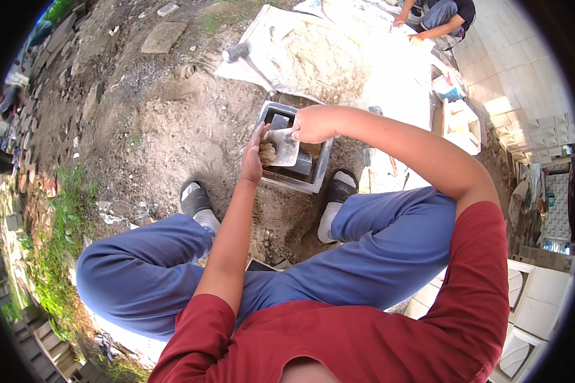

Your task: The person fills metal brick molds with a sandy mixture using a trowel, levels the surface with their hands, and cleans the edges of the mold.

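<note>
The right arm swings out wide from the shoulder, elbow bent, and the forearm slants back across the front so that the right hand [316, 123] comes in from the right, knuckles uppermost. Its grip is clenched around the handle of a trowel [284, 144], whose flat, pale-smeared blade points down and leftward over a grey box mould [308, 185]. The left arm reaches almost straight forward between the knees; the left hand [253, 155] stands on edge at the mould's left side, fingers long and together, clasping nothing, the palm turned toward the blade. Between palm and blade sits a lump of brown mix [266, 153]; whether the palm touches it I cannot tell.

The mould rests on bare dirt [172, 137] just ahead of the sandalled feet, with dark blocks [298, 165] inside it. Beyond, a pile of sand [329, 54] is spread on a white sheet [262, 32].

As for writing, a white bucket [450, 86] at the upper right carries blue and red colouring, too small to make out as lettering.
</note>
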`<action>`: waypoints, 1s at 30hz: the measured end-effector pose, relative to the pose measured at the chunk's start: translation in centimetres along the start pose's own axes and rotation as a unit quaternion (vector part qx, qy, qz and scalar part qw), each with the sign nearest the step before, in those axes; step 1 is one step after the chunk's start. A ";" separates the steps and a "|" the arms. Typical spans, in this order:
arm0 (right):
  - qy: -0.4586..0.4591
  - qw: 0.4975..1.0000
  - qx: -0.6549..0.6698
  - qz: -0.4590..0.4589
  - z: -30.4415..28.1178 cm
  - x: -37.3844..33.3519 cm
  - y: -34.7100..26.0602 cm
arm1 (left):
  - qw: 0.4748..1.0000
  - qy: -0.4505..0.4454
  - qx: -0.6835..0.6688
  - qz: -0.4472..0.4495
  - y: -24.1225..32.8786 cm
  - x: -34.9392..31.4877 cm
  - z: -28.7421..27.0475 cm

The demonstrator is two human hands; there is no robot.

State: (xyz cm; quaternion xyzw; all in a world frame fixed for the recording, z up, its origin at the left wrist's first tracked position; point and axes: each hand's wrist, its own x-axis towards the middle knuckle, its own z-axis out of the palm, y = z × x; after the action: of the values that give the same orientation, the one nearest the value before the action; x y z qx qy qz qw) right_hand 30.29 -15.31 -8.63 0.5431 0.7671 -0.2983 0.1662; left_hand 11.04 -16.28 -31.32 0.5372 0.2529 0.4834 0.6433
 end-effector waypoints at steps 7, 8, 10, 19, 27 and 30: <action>-0.063 0.993 0.025 0.098 -2.0 -1.3 -0.9 | 0.999 -0.025 0.033 0.009 -0.2 0.0 -0.8; -0.041 0.994 0.049 0.089 -2.1 -1.6 -1.0 | 0.999 -0.024 0.044 0.015 -0.2 0.0 -1.0; -0.029 0.997 0.032 0.069 -1.5 -1.4 0.6 | 0.998 -0.030 0.050 0.022 -0.3 0.3 -0.4; -0.042 0.994 0.030 0.097 -3.9 -3.3 -0.8 | 0.998 0.060 -0.010 -0.033 0.9 -0.6 -1.5; 0.035 0.999 -0.011 0.037 -3.7 -3.1 2.2 | 0.830 0.041 0.553 0.050 2.4 -6.2 -1.9; 0.043 0.998 -0.011 0.046 -4.1 -3.3 2.4 | 0.772 0.023 0.635 0.024 2.8 -5.9 -1.6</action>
State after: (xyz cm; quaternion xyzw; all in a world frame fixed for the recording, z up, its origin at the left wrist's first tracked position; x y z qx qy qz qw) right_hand 33.99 -14.55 -4.21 0.5885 0.7509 -0.2578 0.1529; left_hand 6.26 -20.98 -30.31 0.8182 0.5037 0.2404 0.1382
